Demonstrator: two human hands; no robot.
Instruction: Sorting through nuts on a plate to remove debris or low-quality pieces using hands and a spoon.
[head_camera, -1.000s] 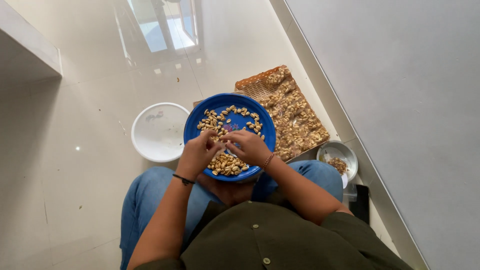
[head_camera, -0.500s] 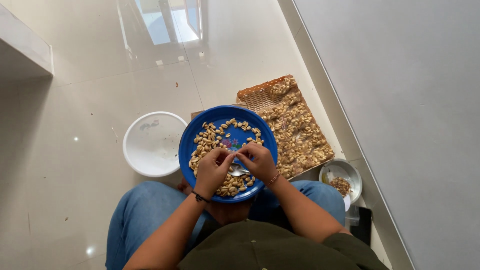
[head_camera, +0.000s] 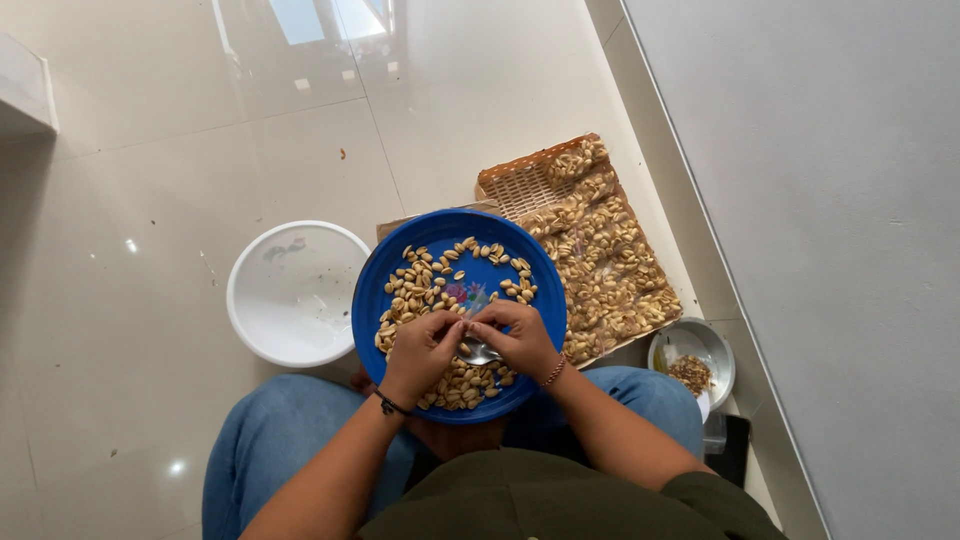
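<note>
- Left hand (head_camera: 420, 352) and right hand (head_camera: 520, 337) meet over a blue plate (head_camera: 375, 300) of peanuts (head_camera: 425, 285) at frame centre, pinching one nut; a metal spoon (head_camera: 482, 353) lies beneath.
- White bowl (head_camera: 295, 295) left of it.
- Woven tray (head_camera: 515, 185) of peanuts upper right.
- Small metal bowl (head_camera: 712, 345) at right.

Bright daylight pours in from the top, a window glare streaking the glossy floor (head_camera: 300, 60), soft shadow darkening the upper left corner, everything sharp, with slight wide-angle bending at the edges.
</note>
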